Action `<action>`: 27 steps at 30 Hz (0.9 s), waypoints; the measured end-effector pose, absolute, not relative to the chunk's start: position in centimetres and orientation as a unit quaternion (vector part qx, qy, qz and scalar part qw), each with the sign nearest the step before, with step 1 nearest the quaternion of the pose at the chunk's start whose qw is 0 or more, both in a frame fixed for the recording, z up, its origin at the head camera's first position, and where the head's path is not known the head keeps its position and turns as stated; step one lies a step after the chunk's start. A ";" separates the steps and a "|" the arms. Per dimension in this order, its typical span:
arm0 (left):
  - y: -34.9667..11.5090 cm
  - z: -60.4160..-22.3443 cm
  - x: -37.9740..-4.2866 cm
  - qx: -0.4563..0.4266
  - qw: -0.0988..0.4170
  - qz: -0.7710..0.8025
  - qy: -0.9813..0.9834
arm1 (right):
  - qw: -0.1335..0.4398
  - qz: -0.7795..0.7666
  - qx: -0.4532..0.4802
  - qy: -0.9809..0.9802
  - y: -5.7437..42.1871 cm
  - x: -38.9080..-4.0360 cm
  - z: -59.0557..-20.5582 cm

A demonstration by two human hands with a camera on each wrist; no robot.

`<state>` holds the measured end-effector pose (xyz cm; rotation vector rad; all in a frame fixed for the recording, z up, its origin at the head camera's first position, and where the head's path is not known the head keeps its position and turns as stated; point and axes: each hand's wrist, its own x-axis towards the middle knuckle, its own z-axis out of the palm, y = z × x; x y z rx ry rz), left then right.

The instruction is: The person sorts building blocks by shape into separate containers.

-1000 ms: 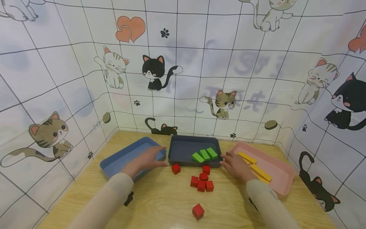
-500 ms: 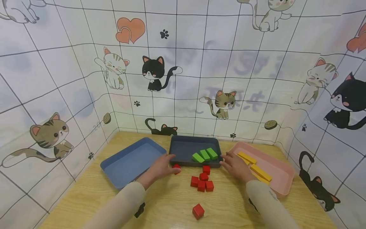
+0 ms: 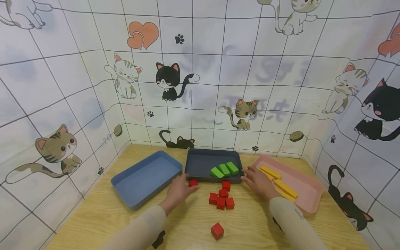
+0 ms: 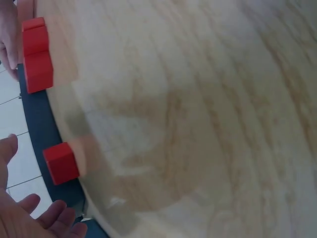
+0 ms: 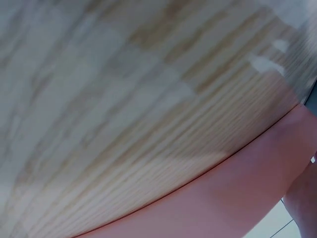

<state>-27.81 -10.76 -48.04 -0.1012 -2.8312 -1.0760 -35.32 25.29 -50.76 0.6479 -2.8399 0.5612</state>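
Seven small glossy red blocks (image 3: 220,203) lie on the light wood-grain table (image 3: 187,225), the far-left block (image 3: 193,183) between the left hand's (image 3: 177,191) spread thumb and fingers. The right hand (image 3: 258,181), fingers apart, is between the dark rectangular tray (image 3: 200,168) and the right-hand pink rectangular tray (image 3: 307,187).

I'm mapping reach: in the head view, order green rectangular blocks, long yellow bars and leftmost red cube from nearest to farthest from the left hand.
1. Leftmost red cube: beside the left hand.
2. Green blocks: in the dark rectangular tray.
3. Yellow bars: in the pink rectangular tray, far right.
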 end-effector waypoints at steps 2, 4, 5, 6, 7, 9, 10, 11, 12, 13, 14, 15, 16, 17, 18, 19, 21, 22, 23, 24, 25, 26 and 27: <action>-10.6 -48.4 -27.9 -0.030 0.062 -0.365 -0.929 | 0.089 0.191 0.217 -0.953 25.3 -35.3 -50.7; -10.5 -48.6 -28.0 -0.025 0.067 -0.367 -0.927 | 0.090 0.194 0.216 -0.953 25.3 -35.2 -50.7; -10.4 -48.8 -28.1 -0.021 0.068 -0.369 -0.927 | 0.091 0.195 0.215 -0.953 25.3 -35.2 -50.7; -10.4 -48.9 -28.2 -0.018 0.070 -0.370 -0.926 | 0.091 0.196 0.214 -0.953 25.3 -35.1 -50.7; -10.3 -49.0 -28.2 -0.015 0.072 -0.367 -0.927 | 0.091 0.197 0.213 -0.953 25.3 -35.1 -50.7; -10.2 -49.2 -28.3 -0.009 0.077 -0.358 -0.931 | 0.092 0.196 0.212 -0.953 25.2 -35.1 -50.7; -10.2 -49.3 -28.4 -0.004 0.078 -0.354 -0.932 | 0.091 0.196 0.211 -0.953 25.2 -35.1 -50.7; -10.2 -49.4 -28.4 -0.001 0.080 -0.351 -0.933 | 0.091 0.197 0.210 -0.953 25.2 -35.2 -50.7; -10.2 -49.5 -28.5 0.001 0.082 -0.348 -0.934 | 0.091 0.197 0.209 -0.953 25.2 -35.2 -50.8; -10.2 -49.7 -28.5 0.004 0.082 -0.345 -0.935 | 0.092 0.196 0.210 -0.954 25.2 -35.2 -50.8; -10.2 -49.8 -28.6 0.005 0.083 -0.343 -0.935 | 0.090 0.196 0.209 -0.954 25.2 -35.2 -50.9; -10.2 -49.9 -28.7 0.006 0.084 -0.341 -0.936 | 0.090 0.196 0.209 -0.954 25.2 -35.2 -50.9; -10.2 -50.0 -28.8 0.006 0.086 -0.339 -0.937 | 0.090 0.196 0.208 -0.954 25.2 -35.2 -50.9; -10.2 -50.1 -28.9 0.006 0.088 -0.338 -0.937 | 0.091 0.195 0.208 -0.954 25.2 -35.2 -50.9; -10.2 -50.2 -29.0 0.006 0.089 -0.335 -0.938 | 0.091 0.195 0.208 -0.954 25.2 -35.2 -50.8; -10.2 -50.2 -29.1 0.006 0.091 -0.334 -0.938 | 0.090 0.196 0.208 -0.954 25.1 -35.2 -50.8; -10.2 -50.3 -29.3 0.006 0.095 -0.330 -0.939 | 0.092 0.197 0.209 -0.954 25.1 -35.1 -50.7; -10.2 -50.4 -29.3 0.007 0.096 -0.329 -0.939 | 0.091 0.197 0.208 -0.954 25.1 -35.0 -50.6; -10.1 -50.4 -29.4 0.007 0.096 -0.329 -0.939 | 0.090 0.199 0.207 -0.954 25.1 -35.0 -50.6; -10.1 -50.4 -29.4 0.008 0.096 -0.329 -0.939 | 0.089 0.201 0.206 -0.954 25.1 -35.0 -50.6; -10.1 -50.4 -29.4 0.008 0.096 -0.329 -0.939 | 0.089 0.200 0.206 -0.954 25.1 -35.0 -50.6; -10.1 -50.5 -29.5 0.008 0.096 -0.329 -0.940 | 0.089 0.200 0.205 -0.954 25.1 -35.0 -50.6; -10.1 -50.5 -29.5 0.007 0.096 -0.328 -0.940 | 0.088 0.200 0.205 -0.954 25.1 -35.0 -50.6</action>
